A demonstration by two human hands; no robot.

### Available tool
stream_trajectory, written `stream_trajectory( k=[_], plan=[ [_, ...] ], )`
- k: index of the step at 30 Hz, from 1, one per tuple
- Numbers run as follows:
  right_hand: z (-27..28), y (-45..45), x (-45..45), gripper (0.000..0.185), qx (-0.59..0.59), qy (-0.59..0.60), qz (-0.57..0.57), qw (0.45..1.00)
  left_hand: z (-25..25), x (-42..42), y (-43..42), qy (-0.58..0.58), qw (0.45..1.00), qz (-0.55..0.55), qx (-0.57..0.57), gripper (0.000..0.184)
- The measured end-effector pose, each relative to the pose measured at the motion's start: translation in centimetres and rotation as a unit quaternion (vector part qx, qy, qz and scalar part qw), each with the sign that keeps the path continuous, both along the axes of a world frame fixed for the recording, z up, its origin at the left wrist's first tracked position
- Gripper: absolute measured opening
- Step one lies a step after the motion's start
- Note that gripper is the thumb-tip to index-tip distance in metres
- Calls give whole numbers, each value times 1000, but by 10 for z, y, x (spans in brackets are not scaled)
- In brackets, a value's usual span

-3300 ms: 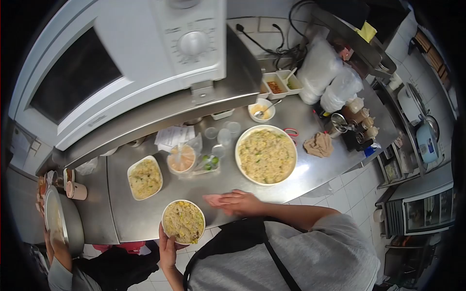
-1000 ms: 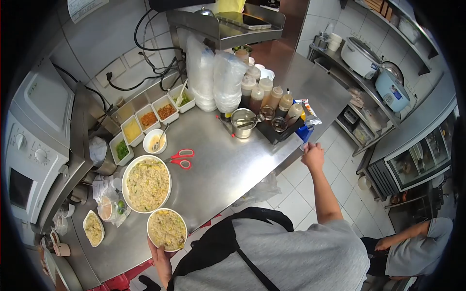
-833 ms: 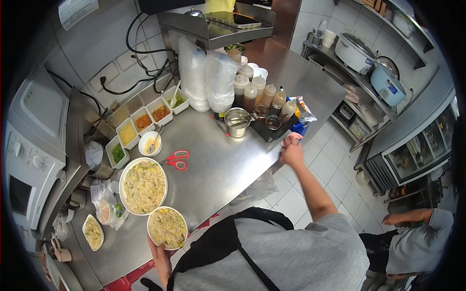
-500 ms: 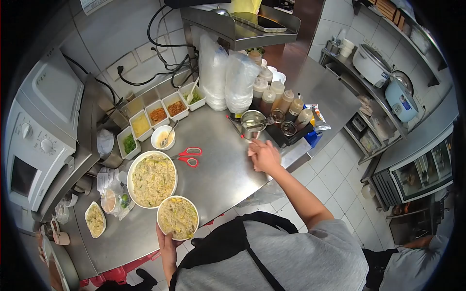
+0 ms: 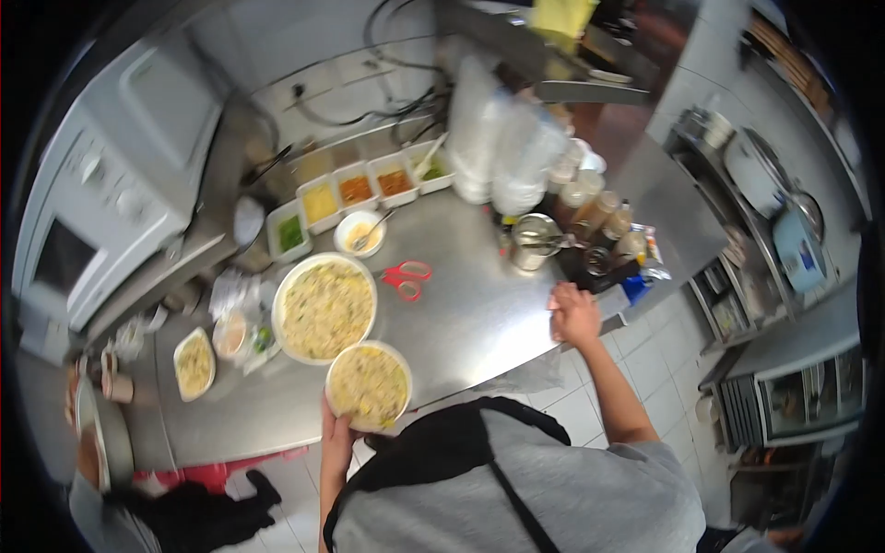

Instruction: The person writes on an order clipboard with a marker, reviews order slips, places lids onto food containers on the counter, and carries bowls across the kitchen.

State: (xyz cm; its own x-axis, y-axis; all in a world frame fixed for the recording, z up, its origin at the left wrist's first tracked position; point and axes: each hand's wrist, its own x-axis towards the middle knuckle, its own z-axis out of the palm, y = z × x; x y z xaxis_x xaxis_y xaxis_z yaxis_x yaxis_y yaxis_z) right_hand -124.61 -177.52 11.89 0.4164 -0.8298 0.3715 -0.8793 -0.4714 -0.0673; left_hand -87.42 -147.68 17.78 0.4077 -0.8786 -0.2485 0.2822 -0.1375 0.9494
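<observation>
My left hand (image 5: 337,428) grips a round white bowl of fried rice (image 5: 369,387) from below and the side, at the counter's front edge. Beside it, a larger white bowl of fried rice (image 5: 324,307) rests on the steel counter. My right hand (image 5: 576,315) is at the counter's front edge, its fingers bent and close together; whether anything is inside them is hidden. A steel pot (image 5: 535,242) stands just beyond that hand. Red-handled scissors (image 5: 406,279) lie between the two hands, near a small white bowl with a spoon (image 5: 359,233).
White tubs of toppings (image 5: 355,191) line the back. Stacked plastic-wrapped containers (image 5: 516,166) and sauce bottles (image 5: 595,212) stand at the right rear. A small boat-shaped dish of rice (image 5: 194,365) sits left, near a microwave (image 5: 120,198). Another person's arm (image 5: 88,456) shows lower left.
The camera view has turned, shifting the counter items rightward. My right hand has moved from just below the steel pot toward the front edge. My left hand keeps hold of the bowl.
</observation>
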Motion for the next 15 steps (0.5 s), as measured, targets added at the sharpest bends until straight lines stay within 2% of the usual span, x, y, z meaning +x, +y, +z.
stream_trajectory(
  k=[1, 2, 4, 7, 10, 11, 12, 14, 15],
  plan=[
    [12, 4, 6, 39, 54, 19, -20, 998, 4, -4, -4, 16, 1000, -4, 2, 60],
    [8, 4, 7, 40, 39, 22, -14, 999, 9, -11, -13, 32, 999, -10, 3, 60],
    [15, 10, 19, 39, 56, -52, -24, 997, 19, -20, -33, 14, 999, -42, -20, 60],
    [-2, 8, 33, 38, -20, -125, 23, 992, -3, -32, -64, 98, 991, -69, -60, 60],
    [7, 19, 62, 42, -23, -62, -32, 997, -3, -37, -85, 92, 987, -127, 14, 63],
    [16, 24, 72, 46, 0, -77, -26, 997, 10, -37, -87, 47, 985, -168, 14, 69],
    [27, 30, 80, 52, 29, -113, 22, 993, 4, -32, -88, -98, 981, -170, 8, 70],
    [39, 45, 91, 68, 87, -177, 199, 960, -8, -23, -91, -378, 911, -163, -2, 73],
    [51, 57, 98, 74, 136, -186, 272, 934, -10, -21, -91, -355, 918, -178, 4, 77]
  ],
)
